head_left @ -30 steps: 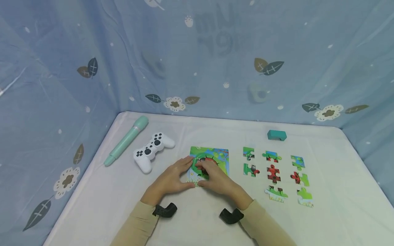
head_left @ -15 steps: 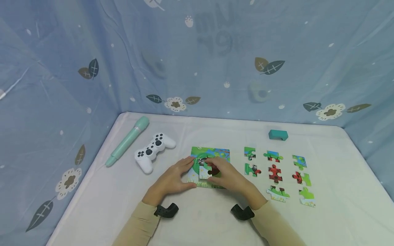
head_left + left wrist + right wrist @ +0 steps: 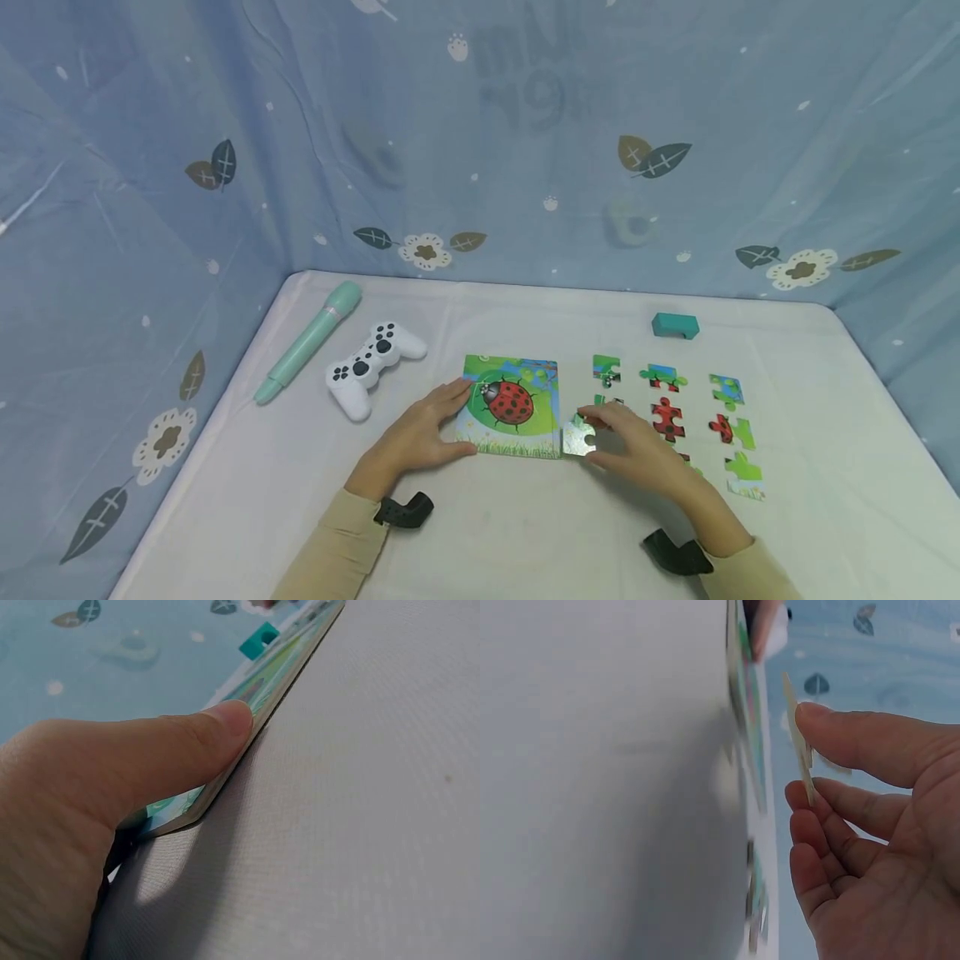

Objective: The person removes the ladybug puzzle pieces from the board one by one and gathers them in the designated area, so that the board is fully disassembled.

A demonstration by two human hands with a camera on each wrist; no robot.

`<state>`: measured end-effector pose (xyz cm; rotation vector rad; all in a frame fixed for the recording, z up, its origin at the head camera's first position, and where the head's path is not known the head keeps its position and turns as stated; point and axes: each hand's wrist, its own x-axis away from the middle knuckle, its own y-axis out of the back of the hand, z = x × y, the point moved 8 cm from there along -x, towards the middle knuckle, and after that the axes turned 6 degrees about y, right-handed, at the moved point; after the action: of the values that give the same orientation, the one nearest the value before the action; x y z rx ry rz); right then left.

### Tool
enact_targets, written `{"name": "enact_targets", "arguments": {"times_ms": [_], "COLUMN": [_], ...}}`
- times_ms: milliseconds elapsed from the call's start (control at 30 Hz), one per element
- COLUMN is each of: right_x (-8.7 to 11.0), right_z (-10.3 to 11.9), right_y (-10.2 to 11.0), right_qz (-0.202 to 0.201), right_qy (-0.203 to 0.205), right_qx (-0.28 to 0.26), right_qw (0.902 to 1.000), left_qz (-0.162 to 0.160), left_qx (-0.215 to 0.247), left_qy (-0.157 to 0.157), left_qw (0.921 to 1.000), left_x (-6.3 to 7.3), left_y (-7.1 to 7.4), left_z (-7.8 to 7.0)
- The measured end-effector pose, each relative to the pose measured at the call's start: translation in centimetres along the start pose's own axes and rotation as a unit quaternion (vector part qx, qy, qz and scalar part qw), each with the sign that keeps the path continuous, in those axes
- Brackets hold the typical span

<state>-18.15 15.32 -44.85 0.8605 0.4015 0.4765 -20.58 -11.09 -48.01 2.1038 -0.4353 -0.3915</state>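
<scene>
A square ladybug puzzle board [image 3: 536, 437] lies flat on the white table. My left hand [image 3: 420, 435] rests at its left side, the fingers along the left edge and the thumb at the lower left corner. In the left wrist view the straight thumb [image 3: 180, 746] lies against the board's raised edge. My right hand [image 3: 637, 446] pinches a jigsaw piece [image 3: 576, 437] between thumb and fingers, just right of the board. Glare whitens the piece's face; the right wrist view shows the thin piece [image 3: 800, 742] edge-on, off the table.
Several loose jigsaw pieces [image 3: 666, 418] lie in rough columns to the right, some partly hidden by the right hand. Behind them stands a teal block [image 3: 675, 325]. A white game controller [image 3: 375, 367] and a mint-green microphone-shaped object [image 3: 309, 343] lie on the left. Blue printed cloth hangs behind.
My right hand has lifted a jigsaw piece off the board and carried it rightward past the board's edge. The ladybug picture now shows uncovered. My left hand has stayed in place.
</scene>
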Motion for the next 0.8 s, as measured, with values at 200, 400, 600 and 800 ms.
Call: {"name": "enact_targets", "arguments": {"times_ms": [200,400,600,800], "right_x": [2.5,3.6,3.6,3.6], "right_z": [-1.6,-2.3,-2.3,-2.1], "right_y": [0.8,1.0,0.6,0.4], "right_qz": [-0.020,-0.028,-0.021,-0.018], "right_qy": [-0.021,-0.031,-0.026,-0.031], "right_qx": [0.025,0.029,0.024,0.037], "right_qw": [0.9993,0.9987,0.9991,0.9987], "left_qz": [0.001,0.005,0.008,0.014], "left_qx": [0.003,0.004,0.004,0.007], "left_qy": [0.004,0.007,0.006,0.013], "left_qw": [1.0000,1.0000,0.9999,0.9998], "left_x": [0.0,-0.1,-0.2,-0.2], "left_y": [0.0,-0.1,-0.1,-0.1], "left_z": [0.1,0.2,0.0,0.0]}}
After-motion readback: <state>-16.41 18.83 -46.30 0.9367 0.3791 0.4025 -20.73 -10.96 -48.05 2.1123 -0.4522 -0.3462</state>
